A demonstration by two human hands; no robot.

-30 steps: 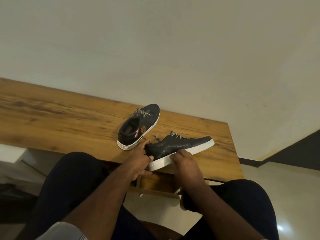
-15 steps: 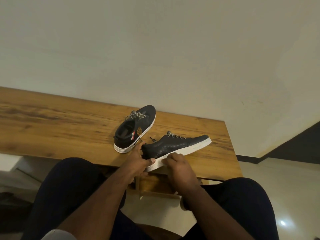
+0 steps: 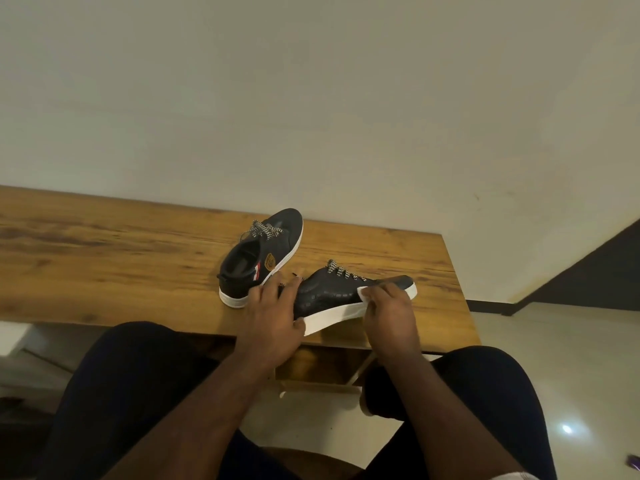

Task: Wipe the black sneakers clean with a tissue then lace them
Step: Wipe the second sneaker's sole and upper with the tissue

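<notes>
Two black sneakers with white soles and checkered laces lie on the wooden table [image 3: 104,258]. The near sneaker [image 3: 332,294] is tilted on its side at the table's front edge, toe pointing right. My left hand [image 3: 273,313] grips its heel end. My right hand [image 3: 389,311] presses a white tissue [image 3: 363,292] against the sneaker's side near the toe; only a corner of the tissue shows. The far sneaker [image 3: 263,258] stands upright just behind, untouched, toe pointing away.
A plain wall rises right behind the table. The table's right end [image 3: 457,292] is close to the near sneaker's toe. My knees are under the front edge. A tiled floor [image 3: 571,375] lies to the right.
My right hand has slid along the near sneaker from the middle of the sole toward the toe, and the tissue's corner now shows. My left hand keeps its hold on the heel.
</notes>
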